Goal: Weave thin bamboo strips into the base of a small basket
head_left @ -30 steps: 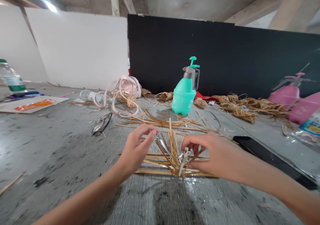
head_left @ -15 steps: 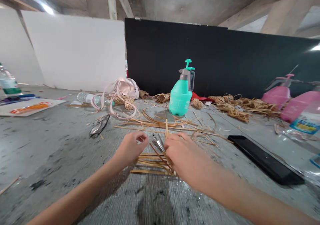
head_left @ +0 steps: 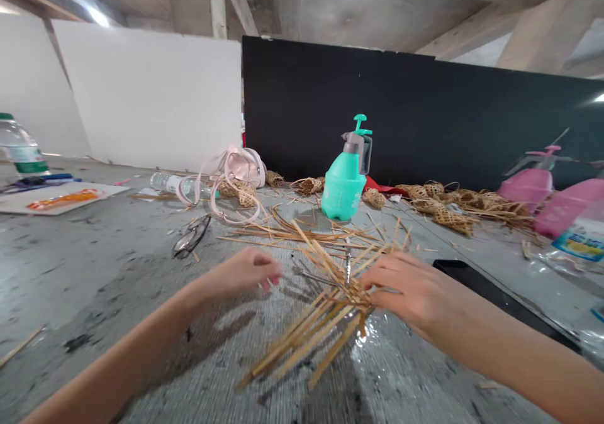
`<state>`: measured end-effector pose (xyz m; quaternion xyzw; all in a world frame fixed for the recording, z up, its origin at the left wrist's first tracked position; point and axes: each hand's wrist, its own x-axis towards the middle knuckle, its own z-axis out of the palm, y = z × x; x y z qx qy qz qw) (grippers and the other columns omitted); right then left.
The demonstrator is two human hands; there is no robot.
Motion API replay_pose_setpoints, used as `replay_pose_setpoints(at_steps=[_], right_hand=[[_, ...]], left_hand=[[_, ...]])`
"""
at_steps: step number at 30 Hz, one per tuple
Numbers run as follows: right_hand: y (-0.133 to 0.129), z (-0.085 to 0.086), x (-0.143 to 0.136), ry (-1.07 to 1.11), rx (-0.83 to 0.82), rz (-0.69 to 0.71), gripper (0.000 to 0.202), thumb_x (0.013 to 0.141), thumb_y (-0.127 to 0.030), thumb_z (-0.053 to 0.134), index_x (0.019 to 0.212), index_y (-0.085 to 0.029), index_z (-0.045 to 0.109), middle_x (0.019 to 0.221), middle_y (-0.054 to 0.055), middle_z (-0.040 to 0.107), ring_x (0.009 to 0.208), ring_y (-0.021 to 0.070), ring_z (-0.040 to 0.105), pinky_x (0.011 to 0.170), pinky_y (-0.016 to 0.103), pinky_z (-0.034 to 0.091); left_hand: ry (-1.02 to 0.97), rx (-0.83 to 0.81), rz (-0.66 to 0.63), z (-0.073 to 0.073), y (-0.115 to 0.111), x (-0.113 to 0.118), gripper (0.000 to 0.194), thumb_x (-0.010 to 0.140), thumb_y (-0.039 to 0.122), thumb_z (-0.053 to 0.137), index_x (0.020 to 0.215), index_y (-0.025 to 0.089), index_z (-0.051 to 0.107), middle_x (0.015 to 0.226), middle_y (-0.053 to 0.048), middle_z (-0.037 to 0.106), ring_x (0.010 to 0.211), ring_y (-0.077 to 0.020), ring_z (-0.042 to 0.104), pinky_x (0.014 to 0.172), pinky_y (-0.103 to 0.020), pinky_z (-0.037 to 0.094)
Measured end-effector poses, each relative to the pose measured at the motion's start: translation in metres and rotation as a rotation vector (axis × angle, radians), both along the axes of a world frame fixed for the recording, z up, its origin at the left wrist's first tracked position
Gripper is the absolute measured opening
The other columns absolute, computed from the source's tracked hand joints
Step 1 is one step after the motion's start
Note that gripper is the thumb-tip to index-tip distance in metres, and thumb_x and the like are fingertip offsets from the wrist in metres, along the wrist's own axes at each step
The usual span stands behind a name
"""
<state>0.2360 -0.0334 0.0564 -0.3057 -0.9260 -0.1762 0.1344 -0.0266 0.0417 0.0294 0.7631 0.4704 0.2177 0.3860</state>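
Observation:
A partly woven piece of bamboo strips (head_left: 346, 295) lies near the middle of the grey table, its loose ends spreading toward the lower left and the upper side. My right hand (head_left: 401, 285) has its fingers closed on the right side of this piece. Metal clips (head_left: 348, 267) sit on the weave beside the fingertips. To the left, my left hand (head_left: 250, 270) hovers above the table with its fingers curled and apart, touching nothing. More loose strips (head_left: 283, 234) lie behind the weave.
A green spray bottle (head_left: 343, 185) stands behind the strips. Eyeglasses (head_left: 191, 238) and a pink bag (head_left: 245, 166) are at the left. A black phone (head_left: 500, 304) lies partly behind my right forearm. Woven pieces (head_left: 453, 219) and pink spray bottles (head_left: 528, 185) are at the back right.
My right hand has moved right, and the woven piece has turned, its strips now slanting and spreading out. My left hand has shifted slightly left, away from the strips.

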Motion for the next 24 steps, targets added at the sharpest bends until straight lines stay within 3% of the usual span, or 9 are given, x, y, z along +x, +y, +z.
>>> replay_pose_setpoints(at_steps=[3,7,9,11,13,15,17,19,24], right_hand=[[-0.003,-0.002,0.010,-0.020,0.067,0.079,0.026,0.087,-0.008,0.041,0.071,-0.019,0.060,0.090,0.004,0.063,0.087,0.0192,0.053,0.078,0.038,0.040],[0.001,0.000,0.021,0.003,0.115,0.103,0.032,0.088,-0.006,0.037,0.077,-0.021,0.063,0.109,0.002,0.061,0.099,0.0185,0.050,0.085,0.040,0.037],[0.004,0.001,0.023,0.043,0.096,0.102,0.032,0.087,-0.005,0.038,0.081,-0.023,0.064,0.117,0.002,0.057,0.105,0.0185,0.048,0.087,0.040,0.037],[0.006,0.001,0.021,0.097,0.067,0.120,0.030,0.087,-0.005,0.040,0.083,-0.023,0.064,0.119,0.004,0.055,0.108,0.0191,0.046,0.088,0.040,0.037],[0.008,0.000,0.014,0.139,0.047,0.171,0.026,0.086,-0.005,0.043,0.086,-0.022,0.063,0.119,0.005,0.055,0.108,0.0190,0.046,0.088,0.040,0.038],[0.012,-0.002,0.006,0.172,0.046,0.224,0.022,0.085,-0.006,0.046,0.090,-0.021,0.061,0.116,0.006,0.056,0.106,0.0178,0.047,0.088,0.038,0.039],[0.018,-0.007,0.000,0.175,0.052,0.268,0.022,0.084,-0.005,0.047,0.091,-0.021,0.060,0.116,0.006,0.056,0.105,0.0170,0.048,0.087,0.037,0.040],[0.025,-0.014,-0.001,0.159,0.043,0.279,0.023,0.083,-0.005,0.047,0.087,-0.022,0.061,0.118,0.006,0.054,0.106,0.0179,0.047,0.087,0.038,0.040],[0.034,-0.029,0.005,0.131,-0.094,0.174,0.037,0.076,0.005,0.043,0.082,-0.025,0.065,0.127,0.005,0.044,0.113,0.0213,0.042,0.086,0.040,0.040]], left_hand=[[-0.021,-0.166,-0.158,0.000,-0.017,0.011,0.033,0.076,0.041,0.050,0.067,0.014,0.066,0.068,-0.006,0.066,0.058,-0.0149,0.061,0.050,-0.020,0.042],[0.119,-0.300,-0.137,0.013,-0.032,0.011,0.045,0.078,0.049,0.046,0.051,0.015,0.057,0.042,-0.001,0.054,0.031,-0.0094,0.044,0.034,-0.018,0.031],[0.180,-0.117,-0.072,0.018,-0.034,0.008,0.040,0.077,0.045,0.049,0.051,0.016,0.057,0.036,0.004,0.047,0.029,-0.0085,0.038,0.032,-0.018,0.026],[0.176,0.146,-0.093,0.018,-0.033,0.007,0.025,0.075,0.034,0.056,0.057,0.017,0.062,0.042,0.004,0.051,0.036,-0.0092,0.043,0.037,-0.018,0.029],[0.161,0.390,-0.207,0.015,-0.033,0.010,0.010,0.073,0.023,0.059,0.071,0.019,0.067,0.061,0.001,0.062,0.054,-0.0121,0.054,0.052,-0.020,0.038],[0.169,0.561,-0.358,0.008,-0.033,0.014,0.013,0.076,0.016,0.058,0.084,0.020,0.067,0.084,-0.003,0.065,0.077,-0.0164,0.057,0.071,-0.026,0.040],[0.203,0.644,-0.466,0.001,-0.035,0.019,0.015,0.078,0.012,0.056,0.085,0.020,0.066,0.092,-0.004,0.064,0.087,-0.0177,0.056,0.079,-0.028,0.038],[0.254,0.680,-0.477,-0.006,-0.037,0.023,0.012,0.079,0.012,0.056,0.083,0.019,0.065,0.089,-0.004,0.063,0.084,-0.0175,0.057,0.079,-0.028,0.038],[0.360,0.790,-0.538,-0.022,-0.038,0.031,0.007,0.083,0.017,0.054,0.086,0.016,0.061,0.087,-0.004,0.063,0.083,-0.0181,0.056,0.077,-0.029,0.037]])
